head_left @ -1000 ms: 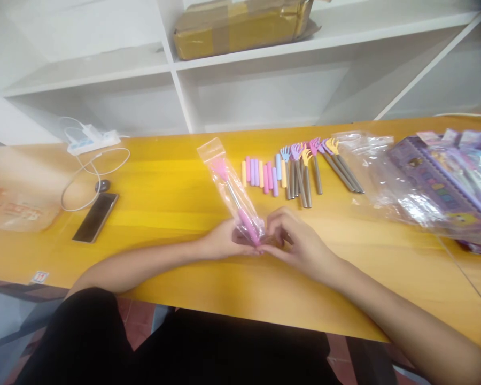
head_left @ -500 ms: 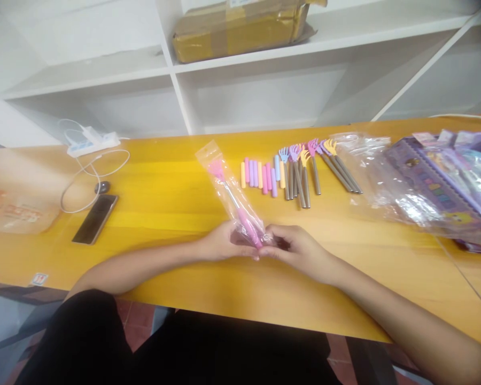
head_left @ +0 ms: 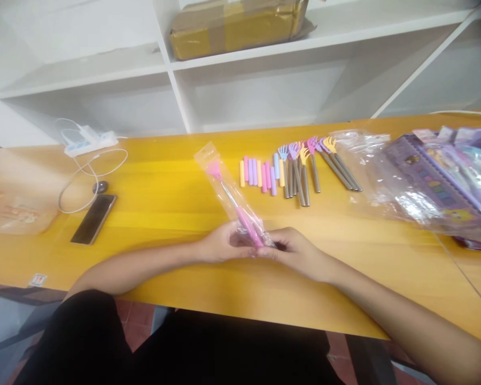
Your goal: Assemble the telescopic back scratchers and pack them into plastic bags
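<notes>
A pink back scratcher (head_left: 246,220) with a metal rod lies inside a clear plastic bag (head_left: 227,200), its claw end pointing away from me and to the left. My left hand (head_left: 229,243) grips the handle end through the bag from the left. From the right, my right hand (head_left: 291,248) pinches the bag's near end at the handle's tip. Beyond them are several loose coloured handles (head_left: 254,172) in a row. Beside that row lie several back scratcher rods (head_left: 303,179) with blue, purple, pink and yellow claw heads, without coloured handles.
At right, clear plastic bags (head_left: 404,187) overlap a purple box (head_left: 436,182) of packaged items. A phone (head_left: 93,219), a dark round object (head_left: 100,187), a cable and a white power strip (head_left: 91,141) lie left. White shelves (head_left: 264,96) hold a taped carton (head_left: 236,27) behind the table.
Both hands stay on the bagged back scratcher, almost still. My right fingers have shifted slightly at the bag's near end. The whole view has moved a little.
</notes>
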Demonstrator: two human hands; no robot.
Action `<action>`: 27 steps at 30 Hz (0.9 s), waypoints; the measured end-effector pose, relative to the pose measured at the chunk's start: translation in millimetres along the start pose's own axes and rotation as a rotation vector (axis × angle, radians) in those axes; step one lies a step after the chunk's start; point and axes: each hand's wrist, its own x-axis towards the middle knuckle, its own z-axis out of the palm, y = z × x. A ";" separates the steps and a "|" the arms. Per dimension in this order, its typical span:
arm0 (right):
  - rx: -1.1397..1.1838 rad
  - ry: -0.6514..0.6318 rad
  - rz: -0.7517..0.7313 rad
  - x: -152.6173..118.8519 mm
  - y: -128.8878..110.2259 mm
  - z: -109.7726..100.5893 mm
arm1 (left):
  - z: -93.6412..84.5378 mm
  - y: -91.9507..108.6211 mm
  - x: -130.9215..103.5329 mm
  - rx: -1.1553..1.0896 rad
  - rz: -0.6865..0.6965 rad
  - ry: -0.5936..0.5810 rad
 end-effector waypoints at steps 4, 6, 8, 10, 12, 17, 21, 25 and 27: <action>0.052 -0.002 0.010 1.6 0.5 1.4 | 2.8 -4.9 0.1 0.000 0.015 -0.019; 0.072 -0.006 -0.002 1.9 0.6 2.0 | 3.8 -5.8 -0.1 -0.002 0.013 -0.027; 0.061 -0.008 -0.012 1.6 1.3 2.3 | 3.9 -5.5 -0.4 0.014 0.007 -0.018; 0.026 0.000 -0.012 1.2 1.9 2.2 | 2.9 -4.6 -0.5 0.044 0.005 0.004; 0.005 -0.002 -0.011 1.2 1.2 1.9 | 1.2 -3.8 -0.4 0.066 -0.018 0.013; 0.102 -0.038 -0.054 2.2 -4.8 2.1 | -0.4 -1.0 1.3 0.076 -0.094 0.016; 0.090 -0.010 -0.063 1.8 -5.2 4.3 | 2.2 2.0 2.1 0.072 -0.084 0.050; 0.089 0.009 -0.055 2.3 -3.5 7.2 | 3.1 3.3 1.9 0.059 -0.070 0.036; 0.097 0.015 -0.066 2.8 -3.4 7.9 | 2.6 3.8 1.9 0.051 -0.063 0.029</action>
